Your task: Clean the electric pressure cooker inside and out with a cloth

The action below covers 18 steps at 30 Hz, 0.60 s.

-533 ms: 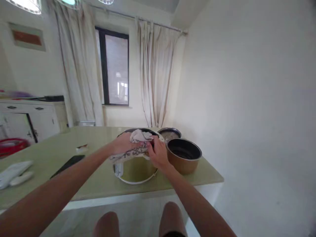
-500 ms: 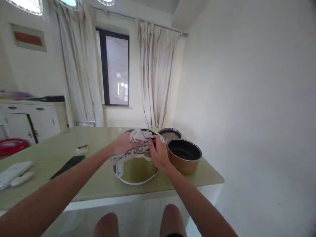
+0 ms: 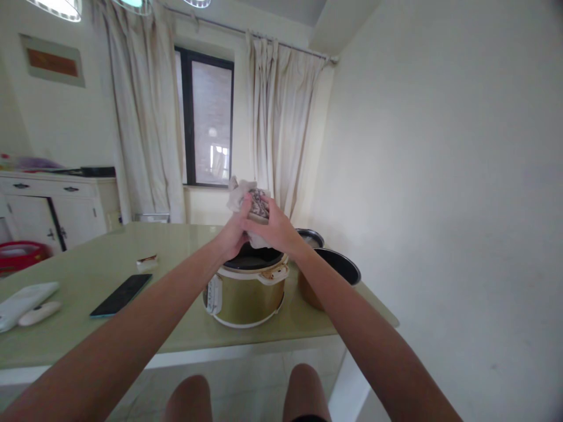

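Note:
Both my left hand [image 3: 234, 234] and my right hand [image 3: 276, 227] grip a bunched, patterned cloth [image 3: 259, 205], raised above the rice cooker. Their fingers wrap around its sides and meet near the middle. Below them stands the gold and white rice cooker [image 3: 250, 299], its lid off and its dark interior partly showing under the hands. Brownish stains mark the white latch on its front rim. To its right, partly behind my right forearm, sits the inner pot [image 3: 345, 268], brown outside and black inside. A round dark-rimmed lid [image 3: 311, 237] lies behind that pot.
The pale green table [image 3: 176, 340] carries a phone [image 3: 122, 295], a small white packet [image 3: 147, 264], a white box-like device [image 3: 26, 303] and a rounded white object [image 3: 40, 313] on the left. A wall [image 3: 440, 205] rises along the right side.
Both hands have lifted the cloth up off the cooker's rim and bunched it together. The cooker's opening and stained latch now show. The cooker and pot stay in place.

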### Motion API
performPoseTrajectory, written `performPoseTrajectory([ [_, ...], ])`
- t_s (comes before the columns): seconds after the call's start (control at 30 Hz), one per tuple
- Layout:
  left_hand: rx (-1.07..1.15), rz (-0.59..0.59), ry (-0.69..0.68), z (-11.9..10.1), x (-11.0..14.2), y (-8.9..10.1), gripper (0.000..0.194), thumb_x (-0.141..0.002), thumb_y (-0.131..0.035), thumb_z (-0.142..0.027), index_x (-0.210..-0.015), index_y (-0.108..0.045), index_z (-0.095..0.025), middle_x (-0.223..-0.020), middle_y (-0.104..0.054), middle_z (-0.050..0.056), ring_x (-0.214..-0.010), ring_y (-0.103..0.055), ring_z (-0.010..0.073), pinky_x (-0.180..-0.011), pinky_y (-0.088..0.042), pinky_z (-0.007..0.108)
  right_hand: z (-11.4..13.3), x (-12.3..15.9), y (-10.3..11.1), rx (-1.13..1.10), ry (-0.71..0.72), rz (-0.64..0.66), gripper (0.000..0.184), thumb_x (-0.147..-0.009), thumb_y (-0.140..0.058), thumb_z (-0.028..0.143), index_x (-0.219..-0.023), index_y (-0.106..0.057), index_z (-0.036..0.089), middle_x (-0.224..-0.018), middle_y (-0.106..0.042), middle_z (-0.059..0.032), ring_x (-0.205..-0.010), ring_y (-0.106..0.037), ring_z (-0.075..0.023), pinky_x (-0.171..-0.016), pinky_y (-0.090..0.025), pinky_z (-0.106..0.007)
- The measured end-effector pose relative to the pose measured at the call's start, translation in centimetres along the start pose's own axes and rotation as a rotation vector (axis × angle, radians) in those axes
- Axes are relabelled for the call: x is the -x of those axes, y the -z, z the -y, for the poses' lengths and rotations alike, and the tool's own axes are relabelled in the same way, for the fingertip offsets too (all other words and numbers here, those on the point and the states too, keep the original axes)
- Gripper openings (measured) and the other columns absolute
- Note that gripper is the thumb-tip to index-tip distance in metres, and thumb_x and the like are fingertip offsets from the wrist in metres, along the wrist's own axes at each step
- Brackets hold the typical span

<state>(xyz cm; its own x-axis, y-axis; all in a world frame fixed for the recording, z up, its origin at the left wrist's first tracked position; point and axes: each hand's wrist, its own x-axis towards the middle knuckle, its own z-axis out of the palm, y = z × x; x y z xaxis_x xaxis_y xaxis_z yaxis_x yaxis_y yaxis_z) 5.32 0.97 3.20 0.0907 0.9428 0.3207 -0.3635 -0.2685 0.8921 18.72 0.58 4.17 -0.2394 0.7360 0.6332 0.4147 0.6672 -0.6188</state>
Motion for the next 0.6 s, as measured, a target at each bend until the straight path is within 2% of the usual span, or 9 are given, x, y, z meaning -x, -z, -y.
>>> performPoseTrajectory([
  [0.1, -0.044, -0.033, 0.009, 0.0, 0.6, 1.1, 0.071, -0.073, -0.085, -0.066, -0.131, -0.066, -0.027, -0.126, -0.076, 0.009, -0.111, -0.072, 0.0279, -0.079, -0.06, 0.034, -3.0, -1.2, 0.1, -0.205, 0.014, 0.049, 0.102, -0.065, -0.096, 0.049, -0.15, -0.048, 0.022, -0.136, -0.068, -0.0108, -0.125, -0.065, -0.0288, -0.11, -0.051, -0.046],
  [0.17, -0.09, -0.115, -0.049, 0.2, 0.7, 2.0, 0.07, -0.069, -0.092, -0.047, -0.129, -0.063, -0.028, -0.126, -0.075, 0.007, -0.108, -0.072, 0.0256, -0.073, -0.059, 0.03, -4.9, -1.8, 0.1, -0.376, -0.072, 0.019, 0.086, -0.07, -0.093, 0.044, -0.143, -0.055, 0.022, -0.127, -0.073, -0.0089, -0.115, -0.07, -0.0258, -0.102, -0.056, -0.042],
  [0.23, -0.108, -0.207, -0.093, 0.6, 0.7, 2.6, 0.07, -0.065, -0.091, -0.029, -0.128, -0.058, -0.029, -0.122, -0.073, 0.004, -0.103, -0.071, 0.023, -0.069, -0.058, 0.028, -6.2, -2.0, 0.0, -0.549, -0.234, -0.093, 0.061, -0.077, -0.086, 0.042, -0.13, -0.064, 0.021, -0.116, -0.077, -0.0077, -0.102, -0.074, -0.0237, -0.092, -0.061, -0.04],
  [0.3, -0.071, -0.246, -0.097, 0.9, 0.6, 2.7, 0.071, -0.061, -0.083, -0.015, -0.124, -0.054, -0.029, -0.115, -0.072, 0.001, -0.096, -0.07, 0.0211, -0.066, -0.059, 0.028, -7.1, -2.1, -0.2, -0.692, -0.35, -0.192, 0.041, -0.08, -0.082, 0.039, -0.114, -0.069, 0.019, -0.108, -0.079, -0.0073, -0.094, -0.076, -0.0221, -0.087, -0.063, -0.038],
  [0.37, -0.006, -0.212, -0.091, 1.2, 0.5, 2.4, 0.073, -0.056, -0.075, -0.007, -0.122, -0.053, -0.029, -0.109, -0.072, -0.001, -0.091, -0.07, 0.0205, -0.065, -0.059, 0.028, -7.8, -2.0, -0.7, -0.795, -0.377, -0.173, 0.035, -0.077, -0.084, 0.035, -0.105, -0.071, 0.018, -0.105, -0.08, -0.0074, -0.092, -0.077, -0.0217, -0.088, -0.063, -0.038],
  [0.43, 0.051, -0.18, -0.09, 1.4, 0.4, 2.1, 0.075, -0.053, -0.07, -0.003, -0.122, -0.053, -0.029, -0.106, -0.072, -0.001, -0.092, -0.071, 0.0209, -0.068, -0.06, 0.028, -8.5, -1.8, -1.2, -0.834, -0.381, -0.127, 0.038, -0.072, -0.086, 0.032, -0.103, -0.071, 0.018, -0.103, -0.081, -0.0071, -0.093, -0.077, -0.0224, -0.09, -0.063, -0.038],
  [0.47, 0.077, -0.182, -0.088, 1.5, 0.3, 2.1, 0.076, -0.052, -0.068, -0.002, -0.122, -0.054, -0.029, -0.104, -0.072, -0.002, -0.093, -0.071, 0.0213, -0.069, -0.06, 0.029, -8.9, -1.9, -1.4, -0.829, -0.39, -0.145, 0.039, -0.071, -0.086, 0.03, -0.104, -0.071, 0.019, -0.102, -0.081, -0.0066, -0.094, -0.077, -0.0228, -0.09, -0.063, -0.039],
  [0.6, 0.118, -0.206, -0.01, 1.9, 0.1, 3.6, 0.08, -0.052, -0.066, 0.002, -0.123, -0.054, -0.032, -0.099, -0.07, -0.004, -0.095, -0.073, 0.0214, -0.075, -0.062, 0.032, -10.7, -3.4, -0.9, -0.726, -0.312, -0.42, 0.04, -0.074, -0.079, 0.025, -0.112, -0.066, 0.022, -0.107, -0.08, -0.0035, -0.103, -0.075, -0.0215, -0.094, -0.061, -0.039],
])
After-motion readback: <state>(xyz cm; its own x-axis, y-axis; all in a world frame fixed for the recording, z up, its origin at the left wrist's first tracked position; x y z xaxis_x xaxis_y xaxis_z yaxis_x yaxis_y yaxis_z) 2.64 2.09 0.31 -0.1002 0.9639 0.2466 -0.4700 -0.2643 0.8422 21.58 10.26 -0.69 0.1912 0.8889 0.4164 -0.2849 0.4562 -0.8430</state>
